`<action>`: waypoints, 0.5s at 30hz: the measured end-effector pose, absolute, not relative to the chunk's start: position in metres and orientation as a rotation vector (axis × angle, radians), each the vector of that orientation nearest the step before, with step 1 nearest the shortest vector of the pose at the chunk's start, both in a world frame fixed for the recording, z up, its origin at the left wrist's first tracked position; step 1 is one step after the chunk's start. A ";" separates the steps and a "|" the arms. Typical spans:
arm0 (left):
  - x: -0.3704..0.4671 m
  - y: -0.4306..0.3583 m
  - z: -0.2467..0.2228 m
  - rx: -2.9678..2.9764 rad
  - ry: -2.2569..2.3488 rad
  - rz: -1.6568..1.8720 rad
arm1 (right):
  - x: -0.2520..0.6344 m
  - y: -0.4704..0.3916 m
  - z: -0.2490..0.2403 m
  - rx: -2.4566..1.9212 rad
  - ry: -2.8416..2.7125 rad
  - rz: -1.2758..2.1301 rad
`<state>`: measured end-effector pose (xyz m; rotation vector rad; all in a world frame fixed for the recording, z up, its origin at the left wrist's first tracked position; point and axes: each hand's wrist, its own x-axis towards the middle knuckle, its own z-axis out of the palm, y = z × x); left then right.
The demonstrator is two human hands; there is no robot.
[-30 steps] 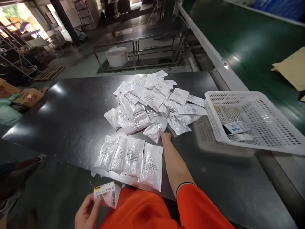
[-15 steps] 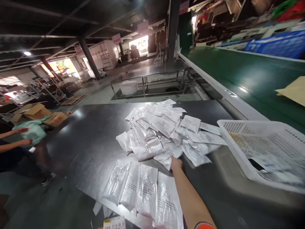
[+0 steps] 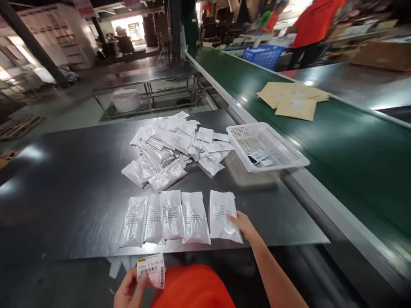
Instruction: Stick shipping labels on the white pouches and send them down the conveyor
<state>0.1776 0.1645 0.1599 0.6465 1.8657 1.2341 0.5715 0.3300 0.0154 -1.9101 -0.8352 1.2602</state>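
My right hand (image 3: 244,226) grips the right edge of a white printed packet (image 3: 222,214), which lies at the right end of a row near the table's front edge. Several similar packets (image 3: 171,214) lie side by side to its left. Between the thumb and fingers of my left hand (image 3: 131,286) is a white barcode label (image 3: 151,270), held in front of the table edge. Behind the row, a loose heap of white packets (image 3: 173,139) covers the middle of the dark metal table (image 3: 80,171).
A white perforated basket (image 3: 289,160) stands right of the heap, with a dark object and papers inside. Beyond it, a green conveyor (image 3: 340,145) carries tan envelopes (image 3: 297,107). A blue crate (image 3: 263,57) and a person in an orange shirt (image 3: 317,21) are farther back.
My right hand has moved from the heap to the row, where a further packet now lies. My left hand and its label have come fully into view. The camera view has turned right.
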 end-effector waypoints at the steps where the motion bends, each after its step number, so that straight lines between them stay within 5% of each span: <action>1: 0.178 0.162 0.159 0.668 1.839 1.219 | 0.567 0.322 0.013 -2.023 -0.925 1.150; 10: 0.191 0.149 0.172 0.831 1.661 1.077 | 0.542 0.307 0.002 -2.351 -1.119 0.804; 15: 0.241 0.154 0.177 0.828 1.645 1.116 | 0.535 0.313 -0.001 -2.280 -1.763 0.163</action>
